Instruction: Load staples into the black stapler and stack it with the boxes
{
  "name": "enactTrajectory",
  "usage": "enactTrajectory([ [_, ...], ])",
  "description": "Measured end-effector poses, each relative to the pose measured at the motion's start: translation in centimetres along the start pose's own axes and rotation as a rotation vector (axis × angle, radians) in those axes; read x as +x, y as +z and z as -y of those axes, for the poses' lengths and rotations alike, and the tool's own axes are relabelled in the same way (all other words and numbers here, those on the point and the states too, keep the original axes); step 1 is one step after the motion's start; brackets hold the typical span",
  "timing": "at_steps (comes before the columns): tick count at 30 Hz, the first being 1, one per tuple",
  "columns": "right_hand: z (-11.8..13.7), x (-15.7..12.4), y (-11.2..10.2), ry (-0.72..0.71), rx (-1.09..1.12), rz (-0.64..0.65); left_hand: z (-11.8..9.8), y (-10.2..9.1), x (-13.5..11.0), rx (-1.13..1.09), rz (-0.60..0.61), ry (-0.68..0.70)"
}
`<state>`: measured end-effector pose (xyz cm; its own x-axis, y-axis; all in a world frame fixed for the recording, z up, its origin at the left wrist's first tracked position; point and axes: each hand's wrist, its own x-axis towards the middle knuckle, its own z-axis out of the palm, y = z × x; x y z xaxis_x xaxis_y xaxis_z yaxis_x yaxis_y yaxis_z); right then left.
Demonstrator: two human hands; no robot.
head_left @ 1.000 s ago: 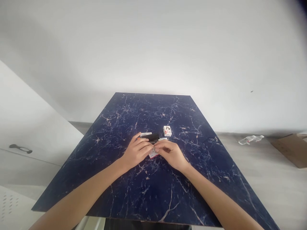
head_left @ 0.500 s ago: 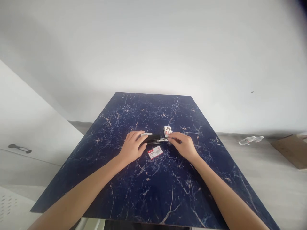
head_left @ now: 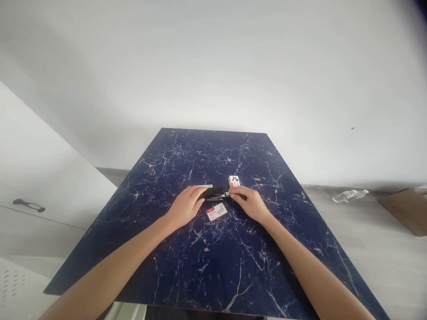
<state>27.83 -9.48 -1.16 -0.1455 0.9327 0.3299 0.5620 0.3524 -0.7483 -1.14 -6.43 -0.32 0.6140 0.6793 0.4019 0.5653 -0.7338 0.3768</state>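
A black stapler (head_left: 213,192) lies on its side or low on the dark blue table, near the middle. My left hand (head_left: 187,202) is closed around its left end, thumb on the near side and fingers over the far side. From the stapler's right end a short metal staple tray (head_left: 226,194) sticks out. My right hand (head_left: 248,201) pinches the end of this tray between thumb and forefinger. Just in front of the stapler is a red and white staple box (head_left: 216,212). Behind my right fingertips stands a small white box (head_left: 234,181) with red and black print.
A flat, pale strip or box (head_left: 205,186) shows behind the stapler, partly hidden by my left hand. The marbled table (head_left: 213,155) reaches back to a white wall. On the floor at right are a clear plastic bottle (head_left: 348,195) and a brown cardboard piece (head_left: 405,211).
My right hand has moved a little left toward the stapler, and less of the metal tray sticks out. My left hand keeps its hold on the stapler.
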Motion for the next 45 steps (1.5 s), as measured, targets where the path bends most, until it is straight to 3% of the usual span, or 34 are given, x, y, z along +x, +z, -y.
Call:
enactTrajectory([
  [32,0.0,-0.1,0.4,-0.046,-0.054,0.031,-0.1,0.0,0.1,0.015,0.026,-0.028],
  [36,1.2,-0.5,0.6,-0.086,-0.178,-0.055,-0.4,-0.3,0.0,0.031,0.023,-0.028],
  [40,3.2,-1.3,0.4,0.097,-0.367,-0.169,-0.6,-0.3,-0.1,0.092,0.008,-0.073],
  [45,5.1,-2.1,0.7,0.304,-0.199,-0.05,-0.1,0.3,-0.2,0.048,0.008,-0.088],
])
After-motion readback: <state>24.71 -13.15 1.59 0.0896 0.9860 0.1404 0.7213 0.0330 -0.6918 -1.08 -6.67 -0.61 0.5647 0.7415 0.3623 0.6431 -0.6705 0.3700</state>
